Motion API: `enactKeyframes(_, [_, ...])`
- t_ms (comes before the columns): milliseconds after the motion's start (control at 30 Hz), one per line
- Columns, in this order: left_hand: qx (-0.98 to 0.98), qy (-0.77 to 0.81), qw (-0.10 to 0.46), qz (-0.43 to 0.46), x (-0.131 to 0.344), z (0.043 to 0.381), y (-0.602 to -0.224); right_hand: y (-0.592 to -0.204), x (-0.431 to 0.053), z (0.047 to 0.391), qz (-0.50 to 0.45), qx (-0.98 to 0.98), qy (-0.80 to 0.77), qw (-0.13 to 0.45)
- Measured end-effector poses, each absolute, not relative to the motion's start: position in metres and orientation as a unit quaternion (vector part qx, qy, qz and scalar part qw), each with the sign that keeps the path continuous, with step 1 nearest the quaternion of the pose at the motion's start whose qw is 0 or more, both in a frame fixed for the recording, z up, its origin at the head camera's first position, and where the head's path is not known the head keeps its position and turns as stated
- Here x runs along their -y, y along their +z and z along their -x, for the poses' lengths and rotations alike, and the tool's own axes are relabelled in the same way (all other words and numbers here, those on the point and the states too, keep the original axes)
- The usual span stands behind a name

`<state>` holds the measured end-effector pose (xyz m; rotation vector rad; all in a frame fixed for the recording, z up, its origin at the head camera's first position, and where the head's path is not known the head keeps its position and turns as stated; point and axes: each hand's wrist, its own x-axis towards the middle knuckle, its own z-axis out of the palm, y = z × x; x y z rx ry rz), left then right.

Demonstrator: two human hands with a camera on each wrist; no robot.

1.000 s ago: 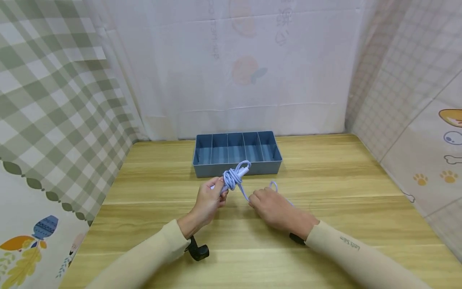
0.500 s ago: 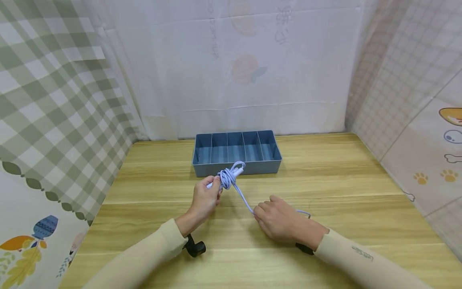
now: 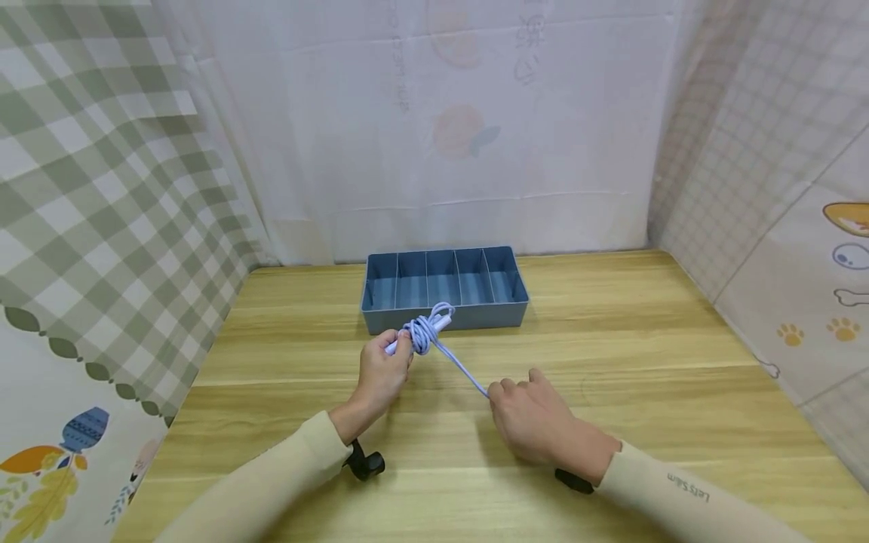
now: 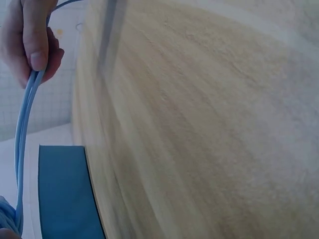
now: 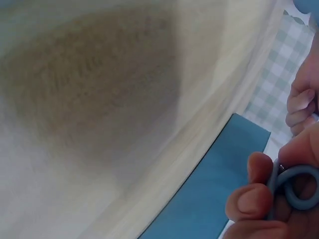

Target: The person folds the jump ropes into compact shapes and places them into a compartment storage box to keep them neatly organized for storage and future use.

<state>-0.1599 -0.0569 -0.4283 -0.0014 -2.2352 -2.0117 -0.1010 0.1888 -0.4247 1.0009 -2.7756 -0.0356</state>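
A light blue-violet cable (image 3: 424, 335) is wound into a small bundle, a pale stiff end poking out at its upper right. My left hand (image 3: 382, 368) pinches the bundle's lower left end between thumb and fingers. From the bundle a taut length runs down to the right into my right hand (image 3: 532, 419), whose fingers grip it. Two strands of cable (image 4: 23, 124) lie side by side there in the left wrist view. Up close in the right wrist view, the fingers (image 5: 250, 201) hold the cable, which curls in a small loop (image 5: 298, 203).
Behind the bundle stands a blue-grey organizer box (image 3: 448, 318) with several compartments, near the back of the wooden table (image 3: 611, 332). A checked cloth (image 3: 122, 173) hangs at the left. White curtain (image 3: 557, 151) covers the back and a printed cloth the right.
My right hand has moved right and toward me, drawing the cable straighter. The loose cable seen past that hand no longer shows in the head view. My left hand shifted slightly left with the bundle.
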Motion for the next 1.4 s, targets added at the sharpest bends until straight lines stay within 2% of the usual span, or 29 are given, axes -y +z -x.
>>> enactKeyframes(200, [0.777, -0.623, 0.094, 0.007, 0.060, 0.160, -0.432, -0.423, -0.189, 0.098, -0.347, 0.934, 0.001, 0.087])
enactKeyframes(400, [0.790, -0.603, 0.110, 0.004, 0.064, 0.163, -0.435, -0.422, -0.193, 0.101, -0.300, 0.938, 0.167, 0.043])
enactKeyframes(733, [0.800, -0.587, 0.121, 0.008, 0.070, 0.165, -0.437, -0.430, -0.197, 0.100, -0.246, 0.935, 0.246, 0.073])
enactKeyframes(867, [0.805, -0.576, 0.145, 0.007, 0.073, 0.167, -0.439, -0.432, -0.202, 0.096, -0.280, 0.922, 0.236, 0.125])
enactKeyframes(1033, [0.815, -0.551, 0.173, 0.045, 0.076, 0.169, -0.441, -0.431, -0.205, 0.092, -0.414, 0.867, 0.171, 0.219])
enactKeyframes(1267, [0.847, -0.509, 0.137, 0.069, 0.077, 0.165, -0.448, -0.408, -0.203, 0.086, -0.509, 0.808, 0.054, 0.291])
enactKeyframes(1400, [0.868, -0.466, 0.125, 0.116, 0.078, 0.161, -0.452, -0.383, -0.199, 0.085, -0.556, 0.767, 0.030, 0.319])
